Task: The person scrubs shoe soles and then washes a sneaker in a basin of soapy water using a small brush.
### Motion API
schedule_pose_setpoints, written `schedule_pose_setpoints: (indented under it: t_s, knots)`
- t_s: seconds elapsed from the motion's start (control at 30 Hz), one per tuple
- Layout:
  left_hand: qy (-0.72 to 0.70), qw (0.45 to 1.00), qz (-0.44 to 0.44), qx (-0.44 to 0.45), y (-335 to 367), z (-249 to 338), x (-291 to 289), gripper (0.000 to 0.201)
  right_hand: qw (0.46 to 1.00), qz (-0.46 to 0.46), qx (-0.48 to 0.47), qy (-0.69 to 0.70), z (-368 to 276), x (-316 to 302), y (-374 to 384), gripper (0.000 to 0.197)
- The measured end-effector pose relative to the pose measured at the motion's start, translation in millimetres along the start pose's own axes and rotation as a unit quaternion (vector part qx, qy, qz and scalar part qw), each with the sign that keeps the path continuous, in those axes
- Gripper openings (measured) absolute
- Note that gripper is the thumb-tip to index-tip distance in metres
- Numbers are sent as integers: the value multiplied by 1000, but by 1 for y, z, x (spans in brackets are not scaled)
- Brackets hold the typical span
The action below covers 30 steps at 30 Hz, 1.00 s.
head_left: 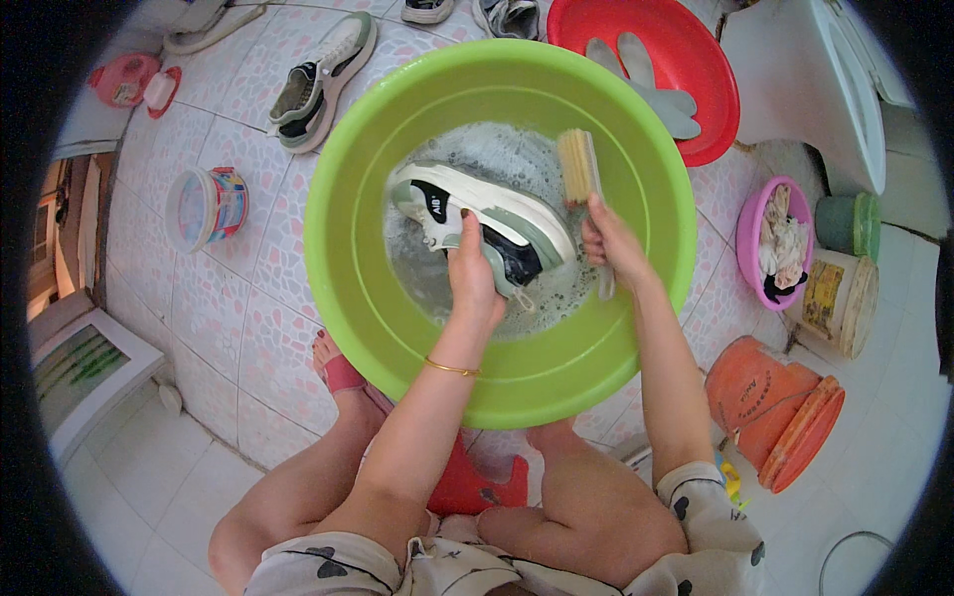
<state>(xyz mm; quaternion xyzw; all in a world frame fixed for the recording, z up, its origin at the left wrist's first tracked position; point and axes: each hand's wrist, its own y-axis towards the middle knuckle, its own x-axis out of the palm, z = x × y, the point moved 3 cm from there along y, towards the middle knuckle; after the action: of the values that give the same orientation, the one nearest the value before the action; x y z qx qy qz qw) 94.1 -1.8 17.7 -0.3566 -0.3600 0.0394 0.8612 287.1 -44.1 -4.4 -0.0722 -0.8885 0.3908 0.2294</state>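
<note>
My left hand [472, 278] grips a white, black and green sneaker [517, 214] by its side, with the white sole turned up and away from me. The sneaker is held over grey, sudsy water [427, 288] inside a large lime-green basin [343, 214]. To the right of it, my right hand [612, 241] is closed round the handle of a scrubbing brush [576, 169] with pale yellow bristles. The bristles face left, toward the sneaker, and stand apart from it. Some of the right fingers are hidden behind the handle.
Another sneaker [323, 84] lies on the tiled floor at the far left, near a small clear tub [207, 209]. Behind the green basin sits a red basin [720, 74] holding grey insoles [651, 89]. A pink basin [745, 248] with cloths and an orange bucket [750, 397] stand right.
</note>
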Motion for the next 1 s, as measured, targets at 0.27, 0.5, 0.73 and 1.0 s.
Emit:
schedule_pose_setpoints:
  t_s: [0.27, 0.5, 0.73, 1.0]
  knots:
    - [9, 998, 18, 52, 2, -15, 10, 38, 611, 250, -294, -691, 85, -35, 61, 36]
    - [54, 998, 40, 2, 5, -16, -23, 37, 563, 352, -234, -710, 45, 1, 52, 23]
    - [-203, 978, 40, -38, 13, -12, -38, 50, 674, 98, -113, -724, 53, 7, 64, 22]
    - [-26, 998, -39, -29, 34, -5, -39, 42, 845, 200, -256, -423, 18, 54, 12, 37]
